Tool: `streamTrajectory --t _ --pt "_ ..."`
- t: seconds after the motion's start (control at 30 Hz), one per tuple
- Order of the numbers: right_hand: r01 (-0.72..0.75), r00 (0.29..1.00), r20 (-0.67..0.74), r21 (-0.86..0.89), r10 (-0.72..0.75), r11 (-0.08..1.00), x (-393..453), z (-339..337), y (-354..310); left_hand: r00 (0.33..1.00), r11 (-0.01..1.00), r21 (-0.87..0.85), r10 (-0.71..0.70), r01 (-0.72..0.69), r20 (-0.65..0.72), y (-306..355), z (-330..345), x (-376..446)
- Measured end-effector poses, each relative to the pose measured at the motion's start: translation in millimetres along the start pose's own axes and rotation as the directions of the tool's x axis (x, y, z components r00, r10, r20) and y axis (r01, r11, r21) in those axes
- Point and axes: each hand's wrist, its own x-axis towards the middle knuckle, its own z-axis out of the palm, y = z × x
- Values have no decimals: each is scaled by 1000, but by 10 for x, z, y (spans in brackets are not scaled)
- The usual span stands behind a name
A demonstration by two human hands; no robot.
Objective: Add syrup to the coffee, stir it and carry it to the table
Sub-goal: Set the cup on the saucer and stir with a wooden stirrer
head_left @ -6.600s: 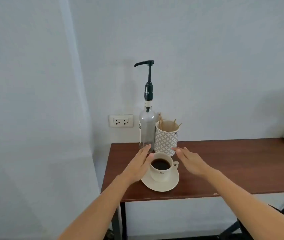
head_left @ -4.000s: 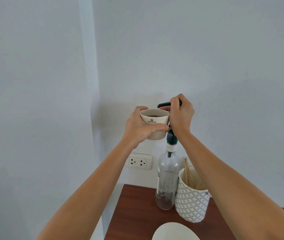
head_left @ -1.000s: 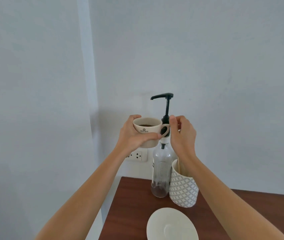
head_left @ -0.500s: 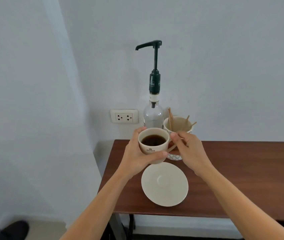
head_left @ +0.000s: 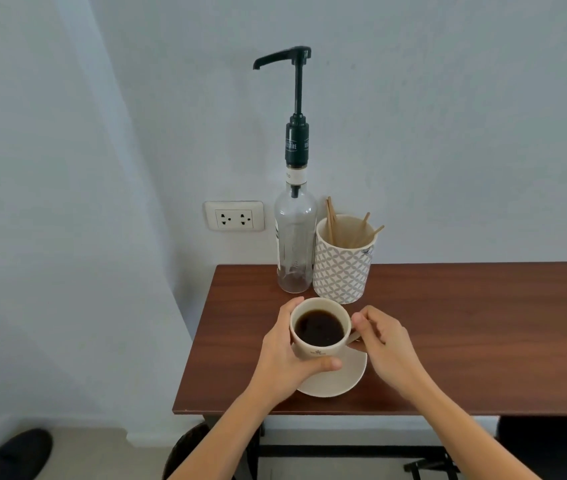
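A cream cup (head_left: 320, 349) full of dark coffee is over the cream saucer (head_left: 344, 379) near the table's front left corner; I cannot tell whether it rests on the saucer. My left hand (head_left: 284, 360) wraps its left side and front. My right hand (head_left: 384, 344) pinches the cup's handle on the right. Behind stands a clear syrup bottle (head_left: 295, 244) with a tall dark pump, nearly empty. Beside it a patterned holder (head_left: 342, 268) carries several wooden stir sticks (head_left: 332, 221).
The dark wooden table (head_left: 465, 323) runs off to the right along a white wall. A double wall socket (head_left: 234, 216) sits left of the bottle. A dark shape (head_left: 19, 452) lies on the floor at bottom left, and black table legs show below.
Both hands have brought the cup down from the pump spout to the saucer. My right hand left the pump and took the cup's handle. The view has tilted downward.
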Motion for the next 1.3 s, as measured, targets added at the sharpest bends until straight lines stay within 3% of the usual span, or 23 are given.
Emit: streamTrajectory --t 0.1,0.27,0.43,0.5,0.7,0.8,0.9,1.03,1.13,1.2,1.23,1.3 --pt "-36 999 4 60 36 998 -36 3 23 1000 1000 20 16 -16 -1 -24 32 -7" --pt "-44 999 25 1 44 999 65 -119 75 1000 997 80 -3 4 -6 -43 36 4" --pt "-125 949 -291 6 121 992 698 -464 -197 999 977 210 -16 24 -36 -105 66 -21" --pt "-131 934 -341 -50 107 990 1007 -569 -383 998 976 212 -39 50 -57 -138 66 -14" --pt "-306 928 -277 -187 249 933 1678 -533 -633 998 985 163 -55 61 -38 -106 43 -9" --pt "-318 923 -303 -248 238 915 1772 -472 -604 997 987 141 -72 75 -24 -91 35 -15" --pt "-201 919 -384 -249 94 948 1708 -432 -591 997 989 128 -77 79 -17 -72 26 -16" --pt "142 906 -344 -307 -248 941 1450 -547 -847 998 990 125 -63 64 -17 -42 16 -13" --pt "394 741 -425 -351 -520 849 1068 -687 -1192 998 989 132 -61 63 -20 -51 11 -12" --pt "493 650 -470 -338 -597 802 750 -750 -1339 998 988 142 -61 65 -27 -65 5 -10" --pt "512 648 -461 -325 -606 795 590 -746 -1362 998 987 147 -63 67 -26 -69 2 -6" --pt "511 724 -371 -278 -582 813 333 -646 -1287 998 987 149 -64 67 -23 -70 -3 -4"
